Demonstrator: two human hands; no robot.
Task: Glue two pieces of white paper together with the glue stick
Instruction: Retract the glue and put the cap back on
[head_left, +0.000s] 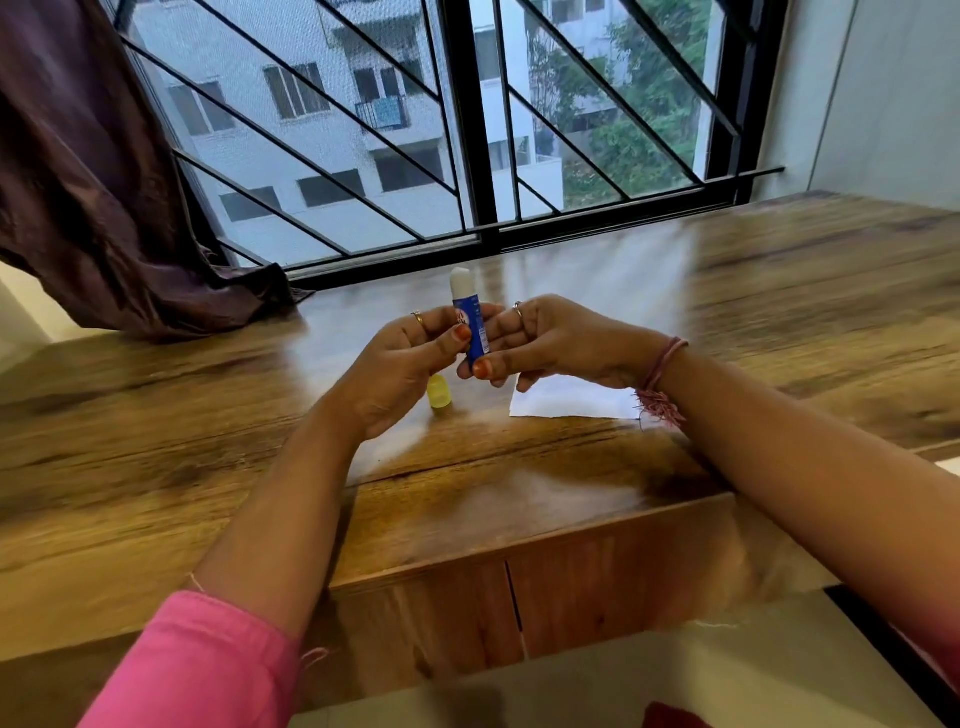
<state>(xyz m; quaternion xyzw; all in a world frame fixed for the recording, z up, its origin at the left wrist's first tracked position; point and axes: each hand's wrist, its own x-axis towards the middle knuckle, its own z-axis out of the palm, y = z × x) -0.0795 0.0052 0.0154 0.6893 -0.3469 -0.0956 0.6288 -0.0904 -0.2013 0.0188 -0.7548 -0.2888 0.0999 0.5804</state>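
Note:
A blue glue stick (474, 321) stands upright above the wooden table, its white glue tip exposed at the top. My left hand (402, 366) pinches its upper body with thumb and fingers. My right hand (540, 338) grips its lower end, thumb at the base. The yellow cap (439, 397) lies on the table just below my left hand. A white sheet of paper (571, 400) lies flat under my right hand and wrist, partly hidden. A second sheet is not clearly visible; bright glare covers the table behind my hands.
The wooden table (156, 415) runs under a barred window (467, 130). A dark purple curtain (93, 208) hangs at the left and drapes onto the tabletop. The table's front edge, with cabinet doors (509, 597) below it, is close to me.

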